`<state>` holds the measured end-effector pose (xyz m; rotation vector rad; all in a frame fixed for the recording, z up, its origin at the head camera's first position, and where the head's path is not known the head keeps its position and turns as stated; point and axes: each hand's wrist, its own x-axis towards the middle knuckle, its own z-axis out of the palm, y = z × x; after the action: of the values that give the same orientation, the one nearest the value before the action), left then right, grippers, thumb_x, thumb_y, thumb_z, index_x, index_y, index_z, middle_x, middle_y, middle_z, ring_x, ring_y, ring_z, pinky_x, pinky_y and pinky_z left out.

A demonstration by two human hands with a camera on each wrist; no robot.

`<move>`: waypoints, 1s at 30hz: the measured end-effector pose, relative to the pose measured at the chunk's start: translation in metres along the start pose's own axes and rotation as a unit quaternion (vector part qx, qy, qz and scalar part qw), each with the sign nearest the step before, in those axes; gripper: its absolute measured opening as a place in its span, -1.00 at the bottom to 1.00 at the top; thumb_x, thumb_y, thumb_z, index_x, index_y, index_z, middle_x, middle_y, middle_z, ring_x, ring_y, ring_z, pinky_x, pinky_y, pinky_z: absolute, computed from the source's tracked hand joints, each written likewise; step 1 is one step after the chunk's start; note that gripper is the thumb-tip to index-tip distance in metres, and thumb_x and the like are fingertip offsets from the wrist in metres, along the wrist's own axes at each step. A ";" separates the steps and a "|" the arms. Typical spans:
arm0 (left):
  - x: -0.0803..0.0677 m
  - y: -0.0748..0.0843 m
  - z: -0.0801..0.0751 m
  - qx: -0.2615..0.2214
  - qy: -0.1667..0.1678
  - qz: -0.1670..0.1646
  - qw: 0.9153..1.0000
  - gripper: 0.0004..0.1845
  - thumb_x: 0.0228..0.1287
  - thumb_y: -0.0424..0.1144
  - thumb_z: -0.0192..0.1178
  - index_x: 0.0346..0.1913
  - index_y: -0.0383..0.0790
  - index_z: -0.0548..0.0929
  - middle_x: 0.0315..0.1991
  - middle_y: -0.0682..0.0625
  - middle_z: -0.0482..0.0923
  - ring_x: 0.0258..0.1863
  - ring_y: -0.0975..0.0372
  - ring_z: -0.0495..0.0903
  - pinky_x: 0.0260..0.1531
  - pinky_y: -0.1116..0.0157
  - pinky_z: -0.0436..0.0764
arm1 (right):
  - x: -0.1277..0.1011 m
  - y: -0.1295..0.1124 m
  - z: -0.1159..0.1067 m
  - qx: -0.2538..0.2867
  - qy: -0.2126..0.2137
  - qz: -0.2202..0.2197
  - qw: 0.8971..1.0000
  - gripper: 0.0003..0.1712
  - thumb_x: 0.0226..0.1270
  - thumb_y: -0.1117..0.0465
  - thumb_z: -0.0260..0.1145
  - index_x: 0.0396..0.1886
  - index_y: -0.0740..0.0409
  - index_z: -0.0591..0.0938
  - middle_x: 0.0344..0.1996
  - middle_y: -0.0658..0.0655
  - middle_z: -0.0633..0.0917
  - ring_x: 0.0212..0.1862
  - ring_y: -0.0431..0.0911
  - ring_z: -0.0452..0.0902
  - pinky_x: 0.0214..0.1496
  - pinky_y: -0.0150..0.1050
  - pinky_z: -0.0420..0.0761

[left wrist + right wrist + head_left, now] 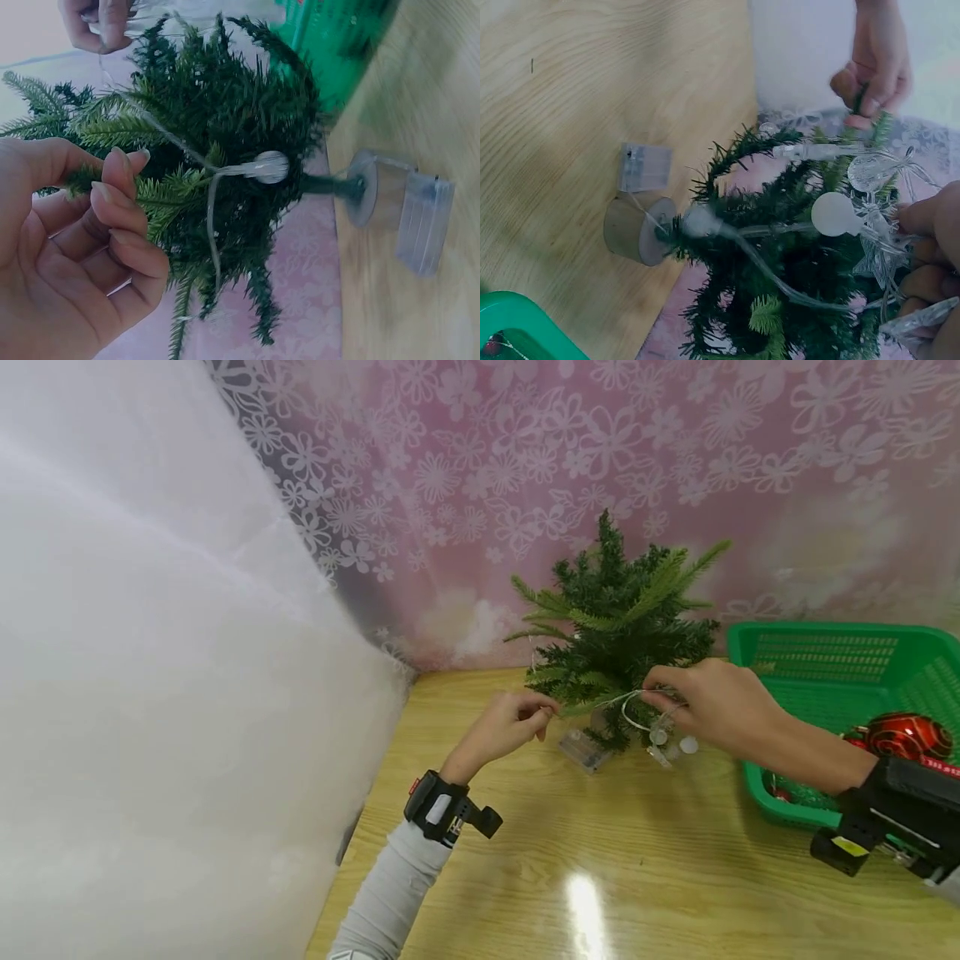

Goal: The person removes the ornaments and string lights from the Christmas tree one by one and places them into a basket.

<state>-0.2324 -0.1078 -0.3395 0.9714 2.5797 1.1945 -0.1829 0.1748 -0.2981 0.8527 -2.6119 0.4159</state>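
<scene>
wooden table [637,877] | small green tree [615,610] stood upright at far edge, green basket [825,660] to its right | light string [637,714] stretched left-right across near branches | right hand [720,702] grasping bunched string, left hand [506,727] pinching string end at branch tip | battery box [585,747] nearer left hand | no legible writing

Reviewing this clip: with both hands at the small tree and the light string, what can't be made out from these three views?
- Green basket: the head view's right edge cuts it off, and the right hand and forearm cover part of its contents.
- Light string: how it runs through the tree is hidden by branches in all views.
- Left hand: whether it pinches wire or only a branch tip is unclear; the wire is too thin.
- Clear battery box: blurred in the left wrist view.
</scene>
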 end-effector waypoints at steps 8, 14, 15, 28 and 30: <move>0.001 0.007 0.010 -0.019 -0.005 0.010 1.000 -0.70 0.51 -0.27 -0.02 0.11 -0.29 0.62 -0.51 -0.02 0.60 -0.68 0.26 0.33 -0.62 0.40 0.26 | -0.023 -0.003 -0.009 -0.003 -0.034 0.002 0.999 -0.90 0.38 0.12 0.27 -0.33 0.01 0.62 -0.80 -0.21 0.34 -0.74 -0.36 0.18 -0.68 -0.34 0.24; 0.005 0.027 0.021 0.006 -0.009 0.057 0.998 -0.73 0.52 -0.21 -0.01 -0.08 -0.24 0.68 -0.53 0.01 0.56 -0.65 0.28 0.38 -0.56 0.41 0.33 | -0.041 -0.008 -0.007 0.011 -0.049 -0.009 0.999 -0.88 0.39 0.15 0.26 -0.39 -0.01 0.59 -0.78 -0.25 0.35 -0.72 -0.41 0.19 -0.67 -0.37 0.25; 0.007 0.030 0.024 0.014 -0.012 0.068 0.998 -0.73 0.52 -0.19 -0.02 -0.11 -0.23 0.68 -0.54 0.05 0.55 -0.64 0.30 0.40 -0.54 0.42 0.36 | -0.043 -0.008 -0.006 0.015 -0.052 -0.006 0.999 -0.87 0.40 0.14 0.25 -0.40 -0.02 0.59 -0.77 -0.26 0.35 -0.72 -0.42 0.19 -0.66 -0.38 0.25; 0.021 0.010 -0.017 -0.073 0.280 0.174 0.941 -0.71 0.49 -0.39 -0.05 -0.28 -0.50 0.63 -0.59 -0.26 0.53 -0.66 0.05 0.44 -0.61 0.36 0.43 | -0.055 -0.004 0.002 0.072 -0.087 0.036 0.993 -0.86 0.44 0.13 0.21 -0.26 0.02 0.67 -0.62 -0.27 0.54 -0.68 -0.46 0.26 -0.61 -0.39 0.31; 0.031 -0.003 -0.030 -0.072 0.322 0.123 0.936 -0.71 0.49 -0.34 -0.04 -0.26 -0.48 0.63 -0.52 -0.26 0.56 -0.60 0.03 0.48 -0.55 0.35 0.47 | -0.056 -0.003 0.004 0.078 -0.089 0.041 0.992 -0.88 0.43 0.14 0.21 -0.29 -0.01 0.66 -0.63 -0.27 0.51 -0.68 -0.44 0.24 -0.61 -0.39 0.29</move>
<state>-0.2696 -0.1094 -0.3171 1.0246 2.8146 2.0330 -0.1400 0.1995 -0.3254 0.8699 -2.8155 0.5987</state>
